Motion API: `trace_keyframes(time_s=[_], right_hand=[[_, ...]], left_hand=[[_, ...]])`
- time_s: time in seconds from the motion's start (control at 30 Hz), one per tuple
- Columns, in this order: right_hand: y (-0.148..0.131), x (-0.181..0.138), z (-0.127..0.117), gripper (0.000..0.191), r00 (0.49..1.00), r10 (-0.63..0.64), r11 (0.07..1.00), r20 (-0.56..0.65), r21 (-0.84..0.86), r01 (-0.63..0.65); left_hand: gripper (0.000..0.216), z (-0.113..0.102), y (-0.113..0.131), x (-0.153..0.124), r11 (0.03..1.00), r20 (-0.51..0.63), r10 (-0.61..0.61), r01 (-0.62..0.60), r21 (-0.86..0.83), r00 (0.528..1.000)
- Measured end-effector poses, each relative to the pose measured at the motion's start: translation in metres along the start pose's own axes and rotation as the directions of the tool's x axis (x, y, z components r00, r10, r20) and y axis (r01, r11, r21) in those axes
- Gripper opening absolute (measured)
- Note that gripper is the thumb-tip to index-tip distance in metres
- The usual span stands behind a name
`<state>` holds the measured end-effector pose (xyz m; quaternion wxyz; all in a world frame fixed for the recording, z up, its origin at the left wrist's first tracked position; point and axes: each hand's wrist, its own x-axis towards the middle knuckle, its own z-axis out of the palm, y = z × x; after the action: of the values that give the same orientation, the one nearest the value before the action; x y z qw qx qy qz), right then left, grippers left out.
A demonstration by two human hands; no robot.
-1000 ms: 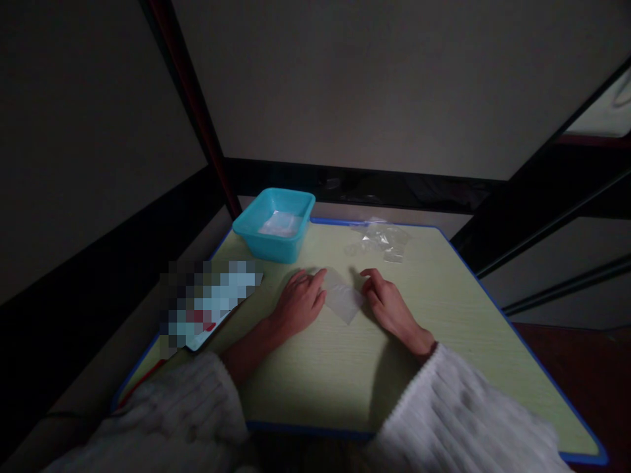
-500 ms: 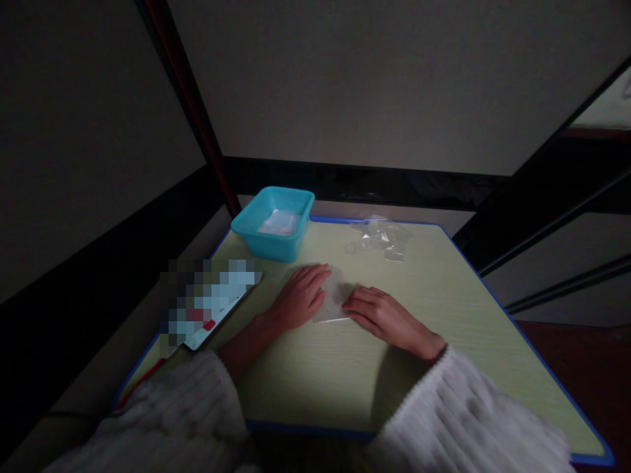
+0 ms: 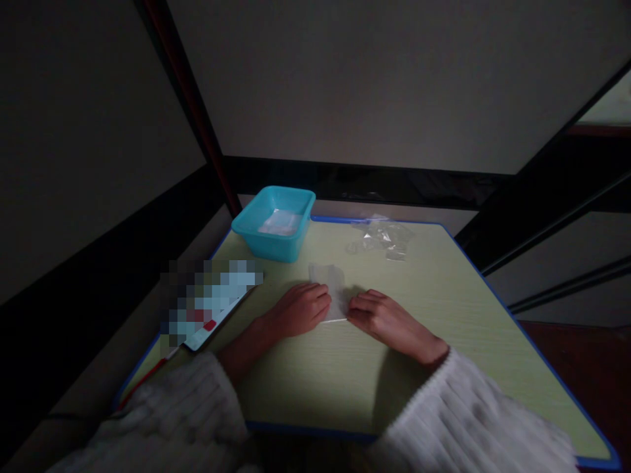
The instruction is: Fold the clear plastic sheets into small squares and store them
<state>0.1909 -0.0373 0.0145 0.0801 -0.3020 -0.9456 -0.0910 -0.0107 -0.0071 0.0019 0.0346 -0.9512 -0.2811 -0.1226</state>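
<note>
A small, thin, whitish translucent sheet lies on the table between my hands; whether it is paper or a flat plastic bag I cannot tell. My left hand, its fingers curled together, grips the sheet's left edge. At the lower right corner, my right hand has its fingers pinched on the sheet. Both hands rest low over the tabletop, and the fingertips are partly hidden.
A turquoise plastic basin with whitish flat pieces inside stands at the back left. Crumpled clear plastic lies at the back right. A phone-like device, partly blurred out, with a red cable is on the left. The table has a blue edge.
My left hand has drawn back slightly toward me, and its spread fingers have curled in on the sheet's left edge, uncovering the sheet's upper left corner. My right hand has barely moved.
</note>
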Motion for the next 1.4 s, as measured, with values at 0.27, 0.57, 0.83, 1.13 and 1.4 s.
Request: trace_keyframes(time_s=[0.27, 0.57, 0.83, 1.13, 1.4], right_hand=[[-0.004, 0.002, 0.003, 0.023, 0.998, 0.016, 1.000, -0.056, -0.017, -0.017], [-0.005, 0.001, -0.004, 0.016, 0.991, 0.126, 0.986, -0.044, 0.114, -0.120], [-0.001, -0.001, 0.001, 0.018, 0.993, 0.106, 0.979, -0.060, 0.183, -0.094], [0.010, -0.002, 0.017, 0.028, 0.995, 0.057, 0.979, -0.077, 0.200, -0.041], [0.009, -0.001, 0.015, 0.024, 0.994, 0.063, 0.975, -0.084, 0.217, -0.044]], left_hand=[[0.012, 0.001, 0.001, -0.003, 1.000, 0.001, -0.005, 0.005, -0.019, 1.000], [0.022, -0.005, 0.013, 0.000, 0.999, 0.008, -0.034, 0.034, 0.027, 0.999], [0.010, -0.004, 0.014, 0.002, 0.993, 0.028, -0.010, 0.007, 0.114, 1.000], [0.012, -0.002, 0.013, 0.000, 0.999, -0.002, -0.004, 0.004, 0.050, 1.000], [0.017, 0.002, 0.000, -0.004, 0.971, -0.060, -0.058, 0.042, -0.237, 0.997]])
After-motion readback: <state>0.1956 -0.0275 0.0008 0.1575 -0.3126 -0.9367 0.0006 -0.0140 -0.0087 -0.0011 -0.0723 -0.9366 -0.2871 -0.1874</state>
